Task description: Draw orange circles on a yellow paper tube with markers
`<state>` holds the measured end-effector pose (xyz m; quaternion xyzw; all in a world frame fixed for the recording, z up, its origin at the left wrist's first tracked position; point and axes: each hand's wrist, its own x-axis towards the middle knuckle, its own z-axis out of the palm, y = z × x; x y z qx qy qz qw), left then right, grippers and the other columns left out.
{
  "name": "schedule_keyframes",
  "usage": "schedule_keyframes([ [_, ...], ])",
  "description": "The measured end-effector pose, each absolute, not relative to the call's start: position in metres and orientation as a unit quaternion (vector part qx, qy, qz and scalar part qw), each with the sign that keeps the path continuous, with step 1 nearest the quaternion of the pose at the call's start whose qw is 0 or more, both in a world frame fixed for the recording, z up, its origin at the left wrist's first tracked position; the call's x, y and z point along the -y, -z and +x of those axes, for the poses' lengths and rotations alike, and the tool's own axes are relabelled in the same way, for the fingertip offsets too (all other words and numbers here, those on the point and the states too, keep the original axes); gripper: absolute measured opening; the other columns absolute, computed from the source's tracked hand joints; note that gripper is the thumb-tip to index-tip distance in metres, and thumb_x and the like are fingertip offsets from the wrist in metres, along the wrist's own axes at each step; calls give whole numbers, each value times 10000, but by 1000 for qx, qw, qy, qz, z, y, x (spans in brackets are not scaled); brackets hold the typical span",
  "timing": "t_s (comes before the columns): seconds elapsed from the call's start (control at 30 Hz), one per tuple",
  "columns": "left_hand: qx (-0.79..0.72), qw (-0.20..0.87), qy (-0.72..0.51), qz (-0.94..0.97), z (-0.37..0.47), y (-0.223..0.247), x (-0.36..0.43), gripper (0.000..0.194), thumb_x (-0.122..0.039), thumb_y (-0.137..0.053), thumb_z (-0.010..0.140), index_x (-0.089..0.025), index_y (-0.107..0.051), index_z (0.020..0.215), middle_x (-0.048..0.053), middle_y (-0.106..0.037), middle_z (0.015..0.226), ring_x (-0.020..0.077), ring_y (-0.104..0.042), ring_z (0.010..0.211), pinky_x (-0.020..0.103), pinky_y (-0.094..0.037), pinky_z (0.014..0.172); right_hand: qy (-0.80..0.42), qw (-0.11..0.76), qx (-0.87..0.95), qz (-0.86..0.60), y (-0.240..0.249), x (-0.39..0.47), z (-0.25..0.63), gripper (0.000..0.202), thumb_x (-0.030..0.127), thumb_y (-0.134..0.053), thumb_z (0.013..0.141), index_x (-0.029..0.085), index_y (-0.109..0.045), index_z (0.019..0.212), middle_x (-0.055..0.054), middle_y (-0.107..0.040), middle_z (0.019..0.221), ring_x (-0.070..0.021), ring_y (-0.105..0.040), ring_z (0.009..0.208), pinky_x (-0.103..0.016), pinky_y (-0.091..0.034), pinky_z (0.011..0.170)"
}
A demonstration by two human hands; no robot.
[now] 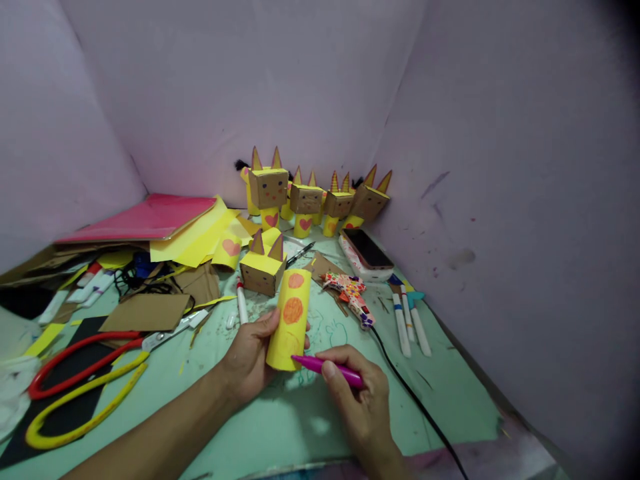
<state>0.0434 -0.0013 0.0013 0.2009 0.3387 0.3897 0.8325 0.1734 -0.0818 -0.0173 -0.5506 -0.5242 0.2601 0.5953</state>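
Note:
My left hand point(255, 357) is wrapped round a yellow paper tube point(291, 337), tilted slightly, with two orange filled circles and a faint outline lower down. In my right hand point(357, 397) is a magenta marker point(340, 372), its tip at the lower right of the tube. Just behind the tube lies a cardboard box head point(263, 272) with two pointed ears and a yellow top. A white marker with a red end point(242, 301) rests left of the tube. The fingers of my left hand behind the tube are mostly hidden.
Large red-and-yellow scissors point(90, 380) lie at left near cardboard scraps point(147, 312) and a pink folder point(145, 219). Several box-headed figures point(270, 190) stand at the back. At right are a phone point(369, 248), a patterned glue gun point(350, 293) with a black cord, and several markers point(401, 327).

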Motion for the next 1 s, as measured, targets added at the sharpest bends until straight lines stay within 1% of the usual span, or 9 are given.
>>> schedule_keyframes([
  [0.1,-337,832,-392,200,43,0,1,201,-236,-438,875,-99,-584,891,109,-686,727,198,-643,564,309,-518,515,-267,611,487,-564,18,82,176,200,351,-587,765,175,-665,711,24,-553,491,-112,-487,449,-212,-370,447],
  [0.23,-348,827,-400,189,43,-1,1,208,-227,-435,881,-94,-594,898,116,-694,724,193,-647,568,326,-532,549,-275,644,424,-575,21,82,178,198,375,-607,750,178,-631,759,8,-591,555,-129,-534,493,-216,-408,464],
  [0.4,-352,801,-426,229,45,-3,6,155,-175,-477,853,-91,-604,877,109,-695,728,178,-643,575,289,-523,549,-266,650,427,-570,24,82,177,147,333,-619,725,191,-581,711,22,-567,571,-120,-520,495,-209,-395,459],
  [0.5,-348,792,-431,256,47,-4,9,134,-177,-520,829,-111,-604,909,92,-696,742,190,-652,603,293,-524,567,-267,653,423,-569,23,83,176,152,336,-626,728,186,-604,734,22,-566,554,-118,-506,477,-212,-392,449],
  [0.6,-346,787,-437,263,47,-2,10,149,-202,-554,814,-128,-601,936,79,-693,745,192,-654,627,285,-522,574,-264,668,428,-548,25,84,174,178,347,-612,767,174,-644,795,11,-578,552,-131,-534,484,-230,-422,460],
  [0.77,-317,782,-445,301,48,0,10,212,-273,-657,751,-133,-618,906,69,-688,752,177,-635,638,258,-505,572,-181,674,496,-516,30,82,172,104,246,-586,819,192,-663,864,1,-622,621,-124,-569,481,-238,-457,471],
  [0.9,-318,777,-444,312,50,-1,11,288,-299,-720,692,-135,-625,909,54,-679,720,171,-621,636,257,-494,592,-143,656,544,-503,30,81,171,122,182,-561,834,215,-657,900,18,-615,612,-112,-559,466,-227,-446,458],
  [1.0,-323,771,-447,318,51,-2,13,359,-321,-741,664,-140,-613,947,39,-666,688,170,-606,608,257,-478,560,-132,653,556,-498,29,82,171,143,154,-553,836,226,-648,916,10,-632,677,-111,-576,510,-221,-451,472],
])
